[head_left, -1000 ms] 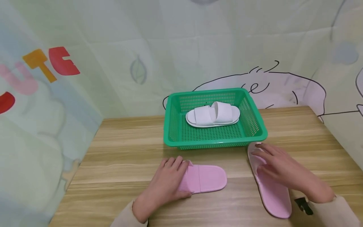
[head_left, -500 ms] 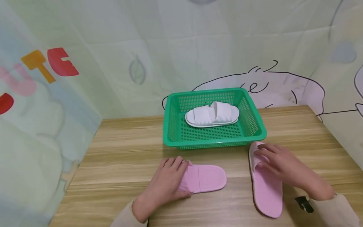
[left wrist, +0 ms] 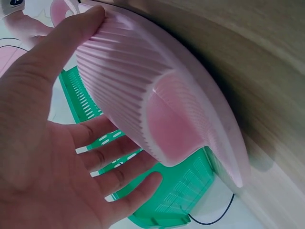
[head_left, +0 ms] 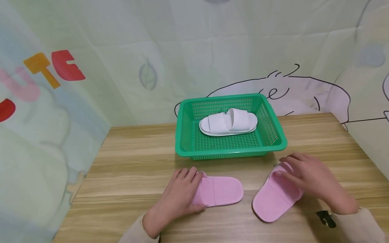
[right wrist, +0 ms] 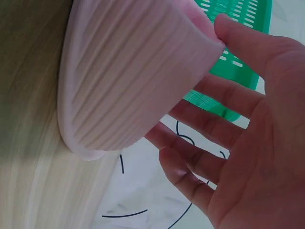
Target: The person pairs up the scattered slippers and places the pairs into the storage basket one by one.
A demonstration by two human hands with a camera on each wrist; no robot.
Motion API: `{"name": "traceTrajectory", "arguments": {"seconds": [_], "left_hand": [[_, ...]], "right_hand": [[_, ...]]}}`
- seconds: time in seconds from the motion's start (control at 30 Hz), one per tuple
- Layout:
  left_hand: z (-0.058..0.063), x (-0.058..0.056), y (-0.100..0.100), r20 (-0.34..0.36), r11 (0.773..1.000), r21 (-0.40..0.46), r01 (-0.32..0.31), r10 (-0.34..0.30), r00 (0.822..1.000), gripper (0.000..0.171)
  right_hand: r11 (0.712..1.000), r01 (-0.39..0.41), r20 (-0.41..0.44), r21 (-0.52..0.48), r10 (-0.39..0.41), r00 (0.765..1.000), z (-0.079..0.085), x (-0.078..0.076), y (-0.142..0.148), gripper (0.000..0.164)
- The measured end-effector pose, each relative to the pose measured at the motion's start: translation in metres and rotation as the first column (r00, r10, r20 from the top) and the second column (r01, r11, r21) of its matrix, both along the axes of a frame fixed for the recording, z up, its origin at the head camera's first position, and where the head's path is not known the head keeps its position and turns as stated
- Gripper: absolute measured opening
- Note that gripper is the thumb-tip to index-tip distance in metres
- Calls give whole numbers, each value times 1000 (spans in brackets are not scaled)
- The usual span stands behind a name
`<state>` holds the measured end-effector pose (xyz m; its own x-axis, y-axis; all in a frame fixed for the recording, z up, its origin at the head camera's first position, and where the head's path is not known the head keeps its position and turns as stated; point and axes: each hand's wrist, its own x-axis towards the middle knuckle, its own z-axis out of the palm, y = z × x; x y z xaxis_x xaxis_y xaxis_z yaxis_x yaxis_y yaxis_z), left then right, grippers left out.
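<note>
Two pink slippers with ribbed straps lie on the wooden table in front of a green basket (head_left: 231,153). My left hand (head_left: 179,190) spans the strap of the left slipper (head_left: 228,190), whose heel points right. In the left wrist view the thumb lies on one side of its ribbed strap (left wrist: 124,71), with the fingers along the other. At the right, my right hand (head_left: 314,180) pinches the strap of the other slipper (head_left: 270,202), its heel angled toward the lower left. The right wrist view shows the thumb at the edge of that strap (right wrist: 138,81), fingers behind it.
White slippers (head_left: 216,124) lie inside the basket, toward its back wall. A printed cloth (head_left: 152,37) hangs behind the table (head_left: 130,152) and along its left side. A small black buckle (head_left: 326,218) shows beside the right sleeve.
The right slipper has turned clockwise under my right hand, its heel swinging from the lower right to the lower left. My left hand, its slipper and the basket stay put.
</note>
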<state>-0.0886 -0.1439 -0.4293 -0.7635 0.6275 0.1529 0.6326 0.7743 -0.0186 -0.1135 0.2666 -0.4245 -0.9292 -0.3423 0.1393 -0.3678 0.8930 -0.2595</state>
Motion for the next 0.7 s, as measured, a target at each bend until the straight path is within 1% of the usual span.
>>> {"name": "traceTrajectory", "arguments": {"seconds": [0.2,0.27,0.33,0.4,0.57,0.63,0.7], "left_hand": [[0,2,0,-5,1000,-3,0,0,1000,92],[1,2,1,-11,1000,-3,3,-3,1000,93],[1,2,1,-15,1000,2,7,-7,1000,93],[1,2,2,-19,1000,8,8,-8,1000,93],[1,2,2,-21,1000,16,0,0,1000,93],[2,2,2,-21,1000,17,-4,4,1000,94],[2,3,2,-22,1000,18,-8,8,1000,94]], "right_hand": [[1000,10,23,6,-10,1000,-3,4,1,46],[1000,-2,42,-3,2,999,-3,6,4,48],[999,-29,54,-27,31,998,-1,10,9,51],[997,-61,68,-51,64,996,-1,14,14,58],[988,-116,111,-105,127,986,0,19,24,88],[985,-132,112,-107,144,983,0,20,27,97],[982,-163,89,-100,172,981,-2,21,28,101]]}}
